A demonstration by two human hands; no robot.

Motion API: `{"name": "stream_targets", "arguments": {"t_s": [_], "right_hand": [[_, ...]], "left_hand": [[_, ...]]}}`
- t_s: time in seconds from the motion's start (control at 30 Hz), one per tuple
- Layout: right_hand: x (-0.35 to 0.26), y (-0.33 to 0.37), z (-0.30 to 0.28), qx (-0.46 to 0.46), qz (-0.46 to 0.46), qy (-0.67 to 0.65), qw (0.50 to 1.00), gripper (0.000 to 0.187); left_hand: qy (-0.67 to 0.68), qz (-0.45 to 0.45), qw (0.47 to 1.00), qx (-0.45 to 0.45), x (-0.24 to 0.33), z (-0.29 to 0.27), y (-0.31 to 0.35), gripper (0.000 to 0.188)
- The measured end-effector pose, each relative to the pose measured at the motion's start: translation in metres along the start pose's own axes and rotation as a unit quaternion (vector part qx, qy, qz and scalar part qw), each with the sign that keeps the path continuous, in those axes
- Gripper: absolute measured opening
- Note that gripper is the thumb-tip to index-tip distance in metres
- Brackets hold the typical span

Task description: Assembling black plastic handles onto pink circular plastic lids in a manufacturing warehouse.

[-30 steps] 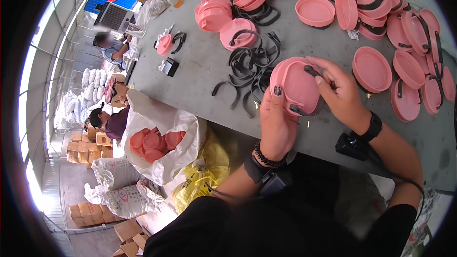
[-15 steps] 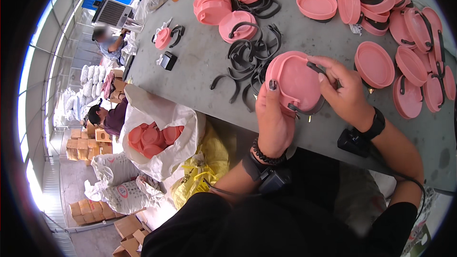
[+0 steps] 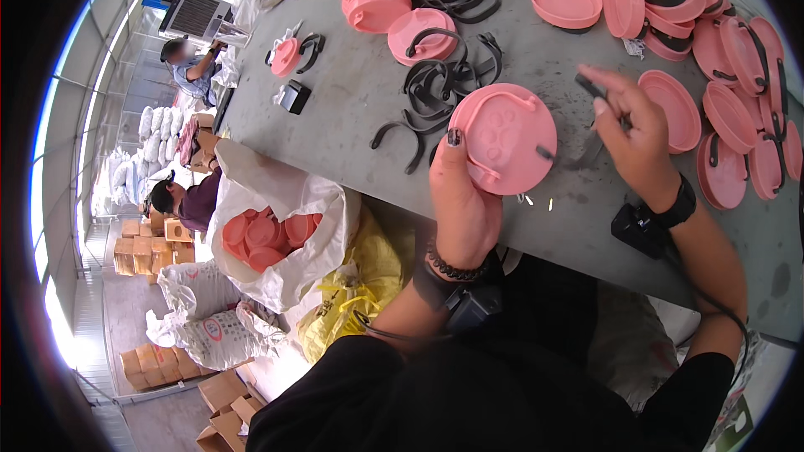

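Here's the left hand (image 3: 467,218) clamping a pink round piece (image 3: 507,130) by its rim above the worktop (image 3: 343,125), the right hand (image 3: 643,138) pinching a dark strap (image 3: 588,85), fingers nearly together, its lower stretch blurred beside the piece, so a steady left grip looks wisest!

pink paw-patterned lid (image 3: 512,139) | black strap (image 3: 544,153) | grey, dark-spotted table (image 3: 335,138)

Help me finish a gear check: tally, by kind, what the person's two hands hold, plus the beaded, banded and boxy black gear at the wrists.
Pink round piece in the left hand: 1
Black curved strap in the right hand: 1
Black beaded bracelet: 1
Black wristbands: 2
Small black boxes at the wrists: 2
Total: 7
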State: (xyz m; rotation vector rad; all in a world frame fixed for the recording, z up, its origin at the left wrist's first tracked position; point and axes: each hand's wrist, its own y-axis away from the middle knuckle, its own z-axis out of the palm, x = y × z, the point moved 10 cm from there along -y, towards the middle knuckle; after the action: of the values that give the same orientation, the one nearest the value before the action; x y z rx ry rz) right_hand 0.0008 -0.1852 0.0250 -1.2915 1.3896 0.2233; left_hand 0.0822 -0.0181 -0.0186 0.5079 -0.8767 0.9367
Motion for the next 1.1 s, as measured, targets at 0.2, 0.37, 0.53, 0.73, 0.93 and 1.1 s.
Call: {"name": "stream_targets", "arguments": {"t_s": [0.2,0.37,0.53,0.73,0.93,1.1], "right_hand": [[-0.007,0.008,0.022,-0.065,0.007,-0.038,0.997,0.035],[-0.006,0.010,0.028,-0.083,0.038,-0.074,0.993,0.034],[-0.013,0.012,0.030,-0.088,0.026,-0.080,0.993,0.034],[-0.015,0.013,0.034,-0.103,0.021,-0.081,0.991,0.035],[-0.015,0.015,0.036,-0.109,0.019,-0.074,0.991,0.034],[-0.016,0.017,0.041,-0.114,0.026,-0.069,0.991,0.035]], "left_hand": [[-0.006,-0.026,1.000,-0.015,-0.005,0.004,-0.001,0.047],[-0.026,-0.022,0.999,-0.012,-0.009,0.003,0.000,0.050],[-0.015,-0.010,1.000,0.000,-0.009,0.005,0.002,0.051],[-0.049,-0.018,0.999,-0.002,-0.006,0.001,-0.001,0.049],[-0.052,-0.040,0.998,0.003,-0.006,0.000,-0.002,0.046],[-0.062,-0.028,0.997,0.030,-0.006,-0.008,-0.002,0.045]]}}
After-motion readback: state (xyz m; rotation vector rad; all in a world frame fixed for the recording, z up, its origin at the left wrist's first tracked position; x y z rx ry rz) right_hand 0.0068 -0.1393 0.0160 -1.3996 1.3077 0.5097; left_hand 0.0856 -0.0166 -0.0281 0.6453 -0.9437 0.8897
